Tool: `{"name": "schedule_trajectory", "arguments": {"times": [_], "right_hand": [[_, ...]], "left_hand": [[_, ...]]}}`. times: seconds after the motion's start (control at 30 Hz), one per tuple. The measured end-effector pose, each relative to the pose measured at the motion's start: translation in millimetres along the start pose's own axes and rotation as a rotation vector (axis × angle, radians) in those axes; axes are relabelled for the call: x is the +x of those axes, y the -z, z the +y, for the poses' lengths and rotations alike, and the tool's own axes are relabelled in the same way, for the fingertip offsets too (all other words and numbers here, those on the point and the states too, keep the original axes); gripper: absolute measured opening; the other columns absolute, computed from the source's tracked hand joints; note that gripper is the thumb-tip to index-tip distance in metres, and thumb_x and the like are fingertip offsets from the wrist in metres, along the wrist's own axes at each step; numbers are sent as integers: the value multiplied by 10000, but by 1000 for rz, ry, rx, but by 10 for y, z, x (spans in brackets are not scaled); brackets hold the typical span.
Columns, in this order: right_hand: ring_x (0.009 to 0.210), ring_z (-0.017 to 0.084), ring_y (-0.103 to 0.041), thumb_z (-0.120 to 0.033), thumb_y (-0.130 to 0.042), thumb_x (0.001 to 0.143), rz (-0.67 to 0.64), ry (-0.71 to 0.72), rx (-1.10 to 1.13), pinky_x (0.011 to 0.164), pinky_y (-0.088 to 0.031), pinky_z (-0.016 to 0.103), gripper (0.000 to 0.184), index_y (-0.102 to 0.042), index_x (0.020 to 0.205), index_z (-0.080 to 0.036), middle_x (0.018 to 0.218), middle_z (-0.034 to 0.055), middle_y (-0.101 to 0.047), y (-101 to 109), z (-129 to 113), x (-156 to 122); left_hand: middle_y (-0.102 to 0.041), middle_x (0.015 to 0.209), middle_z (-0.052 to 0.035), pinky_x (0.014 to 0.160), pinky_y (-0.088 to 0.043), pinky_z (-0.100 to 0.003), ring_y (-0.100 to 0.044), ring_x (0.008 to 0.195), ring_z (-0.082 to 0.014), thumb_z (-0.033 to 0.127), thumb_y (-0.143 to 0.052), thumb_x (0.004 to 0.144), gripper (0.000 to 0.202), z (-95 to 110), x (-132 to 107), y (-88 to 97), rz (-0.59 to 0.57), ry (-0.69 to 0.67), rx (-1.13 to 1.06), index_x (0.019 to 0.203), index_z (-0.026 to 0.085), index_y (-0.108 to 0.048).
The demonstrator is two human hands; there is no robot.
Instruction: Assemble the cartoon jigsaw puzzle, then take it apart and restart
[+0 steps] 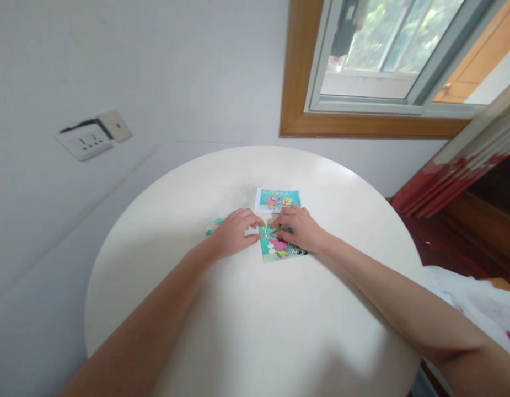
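A partly assembled jigsaw puzzle (pixel 280 247) with a pink cartoon figure on a teal ground lies flat on the white round table (pixel 255 325). At its upper left corner, my left hand (pixel 237 232) has thumb and forefinger bent against the edge. My right hand (pixel 301 227) reaches over the puzzle's upper right part, fingers curled and thumb pressed onto it. That hand covers several of its pieces; whether a single piece is pinched there cannot be seen. White gaps show on the puzzle's left side.
Just behind the puzzle lies a picture card (pixel 279 198) with the cartoon figures. Loose teal puzzle pieces (pixel 219 221) lie left of my left hand, partly hidden by it. A wall with a socket (pixel 87 141) and a wood-framed window (pixel 372 124) borders the table's far side.
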State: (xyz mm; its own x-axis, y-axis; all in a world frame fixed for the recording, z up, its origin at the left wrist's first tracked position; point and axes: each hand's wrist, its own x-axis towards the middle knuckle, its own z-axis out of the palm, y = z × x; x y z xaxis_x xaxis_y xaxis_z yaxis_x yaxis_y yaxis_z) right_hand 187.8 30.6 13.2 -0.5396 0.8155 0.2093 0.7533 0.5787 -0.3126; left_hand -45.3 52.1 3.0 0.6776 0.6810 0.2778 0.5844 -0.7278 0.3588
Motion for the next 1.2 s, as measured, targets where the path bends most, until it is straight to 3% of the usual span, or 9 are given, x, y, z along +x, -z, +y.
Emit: {"name": "schedule_trajectory", "arguments": {"times": [0.57,0.8,1.0,1.2], "right_hand": [[1015,235,-533,-324,-677,833,30,24,32,836,-313,344,188,-713,998,-242,993,47,-649,-21,4,7],[1007,231,-529,-371,-650,849,20,32,-20,816,-296,347,260,-713,1072,-252,992,51,-650,34,-35,-17],[991,222,-519,-209,-575,847,6,77,-42,815,-281,353,274,-726,1061,-292,975,47,-632,75,-77,-36],[990,221,-501,-188,-570,841,35,79,-71,813,-274,357,263,-743,1019,-278,1006,61,-615,84,-102,-35]], "left_hand": [[-606,922,-54,863,-443,-352,-565,924,-220,256,-626,818,221,3,-2,-1,1,-10,8,1025,178,-634],[-607,919,-55,862,-446,-352,-564,916,-218,261,-626,816,210,12,1,1,7,-4,12,1010,178,-628],[-614,923,-54,874,-444,-365,-567,923,-221,259,-613,814,217,15,0,4,2,-10,1,1018,188,-629],[-611,922,-50,866,-442,-351,-566,922,-217,261,-612,816,215,3,-1,-2,8,-17,1,1019,193,-631]]}}
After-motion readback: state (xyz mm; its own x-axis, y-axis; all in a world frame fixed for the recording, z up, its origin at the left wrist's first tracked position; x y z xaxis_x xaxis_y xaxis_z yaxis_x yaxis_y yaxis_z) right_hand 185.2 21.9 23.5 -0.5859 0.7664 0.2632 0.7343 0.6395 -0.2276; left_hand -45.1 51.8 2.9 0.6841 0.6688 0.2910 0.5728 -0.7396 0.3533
